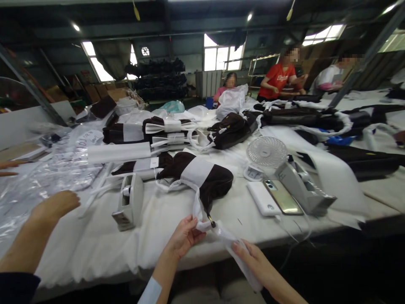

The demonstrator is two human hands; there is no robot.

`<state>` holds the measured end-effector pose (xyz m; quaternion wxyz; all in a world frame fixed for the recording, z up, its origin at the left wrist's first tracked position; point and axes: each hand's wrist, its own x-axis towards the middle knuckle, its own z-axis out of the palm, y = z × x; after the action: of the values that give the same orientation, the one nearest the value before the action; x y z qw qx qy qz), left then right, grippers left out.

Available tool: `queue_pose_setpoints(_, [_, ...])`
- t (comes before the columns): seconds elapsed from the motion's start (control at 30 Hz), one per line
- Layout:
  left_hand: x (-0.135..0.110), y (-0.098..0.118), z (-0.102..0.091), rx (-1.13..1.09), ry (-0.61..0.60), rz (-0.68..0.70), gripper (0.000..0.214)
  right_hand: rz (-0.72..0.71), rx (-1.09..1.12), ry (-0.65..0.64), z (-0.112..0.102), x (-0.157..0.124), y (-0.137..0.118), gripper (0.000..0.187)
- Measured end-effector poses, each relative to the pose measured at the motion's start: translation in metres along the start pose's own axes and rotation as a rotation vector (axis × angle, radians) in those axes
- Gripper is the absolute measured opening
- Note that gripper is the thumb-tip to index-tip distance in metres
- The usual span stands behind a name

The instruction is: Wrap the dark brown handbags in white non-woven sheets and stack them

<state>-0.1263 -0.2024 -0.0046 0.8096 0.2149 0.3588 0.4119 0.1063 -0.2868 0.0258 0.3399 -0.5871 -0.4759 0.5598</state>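
A dark brown bag (pixel 217 179) lies at the table's front middle, a white paper band (pixel 196 171) around it. Its strap (pixel 234 240), covered in thin white wrapping, runs toward me past a small dark fitting with a gold-coloured part. Just left of that fitting, my left hand (pixel 186 236) pinches the wrapped strap between thumb and fingers. My right hand (pixel 253 259) is closed around the strap further along, beyond the table's front edge. The strap's end hangs below my right hand. A white tag (pixel 154 162) rests by the bag's left end.
A co-worker's hand (pixel 57 207) reaches in from the left, near plastic bags (pixel 66 169). Tape dispensers (pixel 128 202) (pixel 305 185) flank the bag. A small fan (pixel 266 151), a power bank (pixel 263 198) and a phone (pixel 283 197) sit right. More wrapped bags (pixel 234 131) lie behind.
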Motion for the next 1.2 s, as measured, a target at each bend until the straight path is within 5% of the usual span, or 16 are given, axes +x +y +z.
queue_pose_setpoints(0.27, [0.015, -0.003, 0.009, -0.051, 0.126, -0.036, 0.025, 0.027, 0.067, 0.019, 0.001, -0.012, 0.015, 0.06])
queue_pose_setpoints(0.63, [0.022, 0.006, 0.013, -0.06, 0.134, -0.043, 0.02, -0.231, -0.164, 0.178, -0.01, -0.005, 0.028, 0.048])
queue_pose_setpoints(0.87, [0.02, 0.005, 0.015, -0.086, 0.158, -0.055, 0.018, -0.194, -0.232, 0.119, -0.018, -0.006, 0.029, 0.049])
queue_pose_setpoints(1.07, [0.004, -0.001, 0.008, -0.154, 0.086, -0.058, 0.032, -0.102, 0.049, 0.366, -0.022, 0.02, 0.022, 0.056])
queue_pose_setpoints(1.2, [-0.008, -0.01, 0.011, -0.037, 0.025, 0.023, 0.042, 0.01, 0.444, 0.268, -0.015, 0.063, -0.008, 0.055])
